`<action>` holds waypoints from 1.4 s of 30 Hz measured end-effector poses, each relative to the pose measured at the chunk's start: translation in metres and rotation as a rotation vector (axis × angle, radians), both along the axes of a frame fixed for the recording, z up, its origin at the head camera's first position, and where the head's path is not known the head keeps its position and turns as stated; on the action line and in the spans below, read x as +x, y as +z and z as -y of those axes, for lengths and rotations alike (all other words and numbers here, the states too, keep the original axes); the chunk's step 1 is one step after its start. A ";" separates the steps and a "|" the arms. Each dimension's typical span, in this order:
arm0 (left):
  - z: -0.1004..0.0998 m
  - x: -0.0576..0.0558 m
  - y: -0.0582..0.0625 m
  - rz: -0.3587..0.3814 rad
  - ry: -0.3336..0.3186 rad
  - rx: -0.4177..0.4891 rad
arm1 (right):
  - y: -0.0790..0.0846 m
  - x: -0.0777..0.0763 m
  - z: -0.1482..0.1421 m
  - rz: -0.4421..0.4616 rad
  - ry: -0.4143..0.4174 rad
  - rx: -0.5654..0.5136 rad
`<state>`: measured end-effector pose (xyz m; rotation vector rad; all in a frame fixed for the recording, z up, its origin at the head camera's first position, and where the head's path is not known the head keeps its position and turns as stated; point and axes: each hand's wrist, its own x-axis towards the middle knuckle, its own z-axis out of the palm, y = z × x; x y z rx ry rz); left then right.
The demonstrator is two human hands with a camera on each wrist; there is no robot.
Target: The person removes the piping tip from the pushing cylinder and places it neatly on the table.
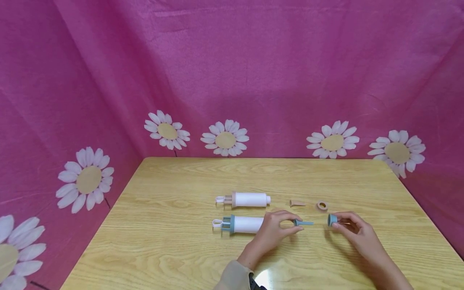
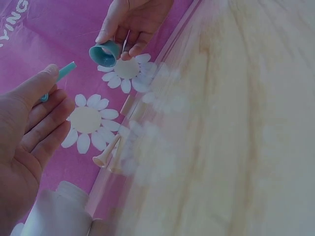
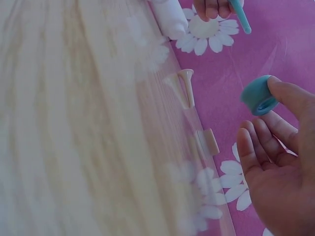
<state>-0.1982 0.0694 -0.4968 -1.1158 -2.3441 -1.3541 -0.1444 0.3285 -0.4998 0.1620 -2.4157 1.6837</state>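
Note:
Between thumb and fingers, my left hand (image 1: 273,228) pinches a teal tapered nozzle (image 1: 303,222), its narrow end pointing right. My right hand (image 1: 357,231) pinches a teal ring-shaped cap (image 1: 332,220) by its edge; in the right wrist view the cap (image 3: 258,95) is raised off the table. A gap separates nozzle and cap. A white tube with a teal collar (image 1: 232,224) and a looped plunger handle lies partly hidden behind my left hand. Beyond it lies a similar white tube (image 1: 251,199) with a beige collar.
A beige nozzle (image 1: 297,203) and a beige ring (image 1: 322,206) lie on the wooden table (image 1: 163,249) beyond my hands, in line with the far tube. A pink cloth with daisies (image 1: 246,72) rises behind the table and along its sides.

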 end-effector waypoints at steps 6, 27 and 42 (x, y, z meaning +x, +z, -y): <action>0.000 0.000 -0.001 0.004 -0.008 0.003 | 0.002 -0.001 -0.007 0.047 -0.031 0.100; -0.003 0.001 0.001 -0.038 0.004 -0.036 | -0.008 -0.015 -0.027 -0.039 0.052 0.402; -0.003 0.002 -0.001 -0.017 -0.008 -0.050 | -0.008 -0.017 -0.026 -0.023 0.045 0.491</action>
